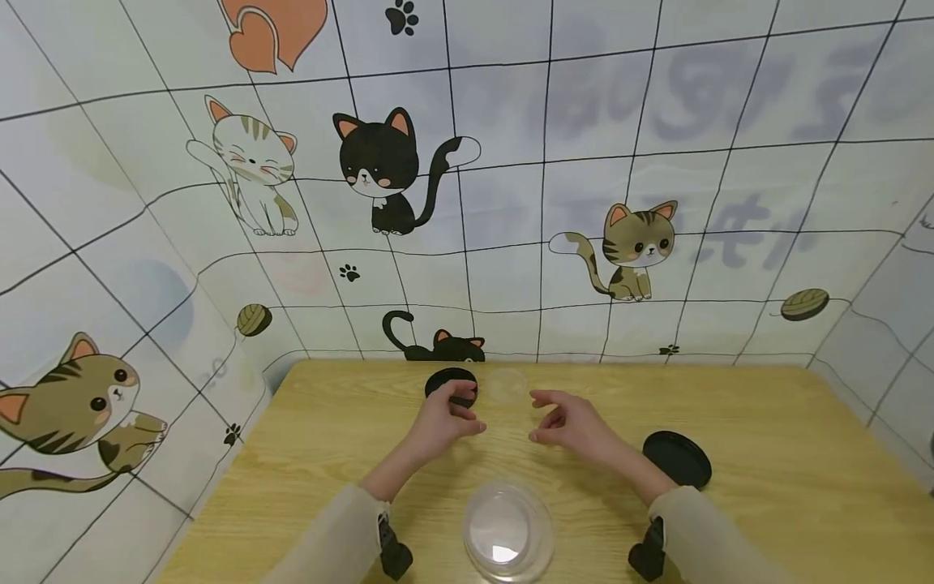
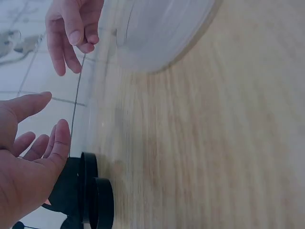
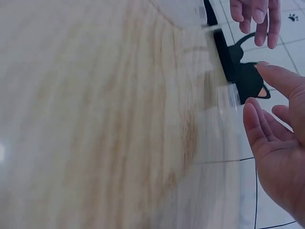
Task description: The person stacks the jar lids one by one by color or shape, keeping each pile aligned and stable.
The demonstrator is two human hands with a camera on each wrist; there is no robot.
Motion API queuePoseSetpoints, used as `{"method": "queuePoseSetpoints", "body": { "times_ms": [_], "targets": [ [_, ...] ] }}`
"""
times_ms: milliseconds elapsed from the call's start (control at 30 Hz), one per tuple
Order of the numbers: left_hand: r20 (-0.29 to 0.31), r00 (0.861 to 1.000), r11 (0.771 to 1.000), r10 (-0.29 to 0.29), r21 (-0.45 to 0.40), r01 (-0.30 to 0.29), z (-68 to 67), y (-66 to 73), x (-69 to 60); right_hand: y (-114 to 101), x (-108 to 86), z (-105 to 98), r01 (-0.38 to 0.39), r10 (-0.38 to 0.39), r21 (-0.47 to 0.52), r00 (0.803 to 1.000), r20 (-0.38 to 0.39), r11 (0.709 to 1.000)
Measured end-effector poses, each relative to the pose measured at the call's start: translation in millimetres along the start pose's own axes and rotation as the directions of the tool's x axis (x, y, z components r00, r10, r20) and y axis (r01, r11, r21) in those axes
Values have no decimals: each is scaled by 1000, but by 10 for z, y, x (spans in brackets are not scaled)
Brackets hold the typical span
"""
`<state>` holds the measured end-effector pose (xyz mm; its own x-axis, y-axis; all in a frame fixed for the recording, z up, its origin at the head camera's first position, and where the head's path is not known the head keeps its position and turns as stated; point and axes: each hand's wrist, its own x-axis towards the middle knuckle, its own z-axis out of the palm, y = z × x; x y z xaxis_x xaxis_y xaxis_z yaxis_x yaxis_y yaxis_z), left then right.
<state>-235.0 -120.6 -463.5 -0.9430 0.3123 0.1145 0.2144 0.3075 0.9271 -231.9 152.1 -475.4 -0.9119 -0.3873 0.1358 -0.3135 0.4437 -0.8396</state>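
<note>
My left hand hovers above the table, thumb and fingers apart, nearest to a round black lid-like piece at the back edge. Facing it, my right hand is held the same way, with nothing between its fingers. Beyond the space between them lies a small clear disc, faint against the wood. A round clear plastic container stands between my forearms. To the right of my right wrist lies another round black lid-like piece. The left wrist view shows the left hand empty too.
The light wooden table ends at a wall covered in a cat-patterned grid sheet. Dark wrist cameras sit on both cuffs, near the clear container.
</note>
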Motion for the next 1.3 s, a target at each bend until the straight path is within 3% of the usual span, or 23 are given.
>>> {"method": "queuePoseSetpoints", "body": {
  "times_ms": [133,333,600,967,1100,1300],
  "targets": [
    [-36,998,999,-42,-9,42,36,-29,182,68,211,-33,-67,67,10,998,-14,998],
    [-76,995,998,-68,2,68,170,-55,351,174,455,-57,-143,143,13,989,-29,990],
    [-115,990,988,-85,116,98,251,-94,497,144,619,16,-182,182,22,983,-24,983],
    [-85,991,953,-105,276,124,395,-79,586,173,653,62,-167,167,-13,986,13,986],
    [-77,991,957,-111,259,127,443,-41,587,187,646,44,-149,150,-41,988,19,988],
    [-101,987,956,-123,255,145,544,-125,589,219,574,10,-150,152,-47,988,23,987]
  ]
}}
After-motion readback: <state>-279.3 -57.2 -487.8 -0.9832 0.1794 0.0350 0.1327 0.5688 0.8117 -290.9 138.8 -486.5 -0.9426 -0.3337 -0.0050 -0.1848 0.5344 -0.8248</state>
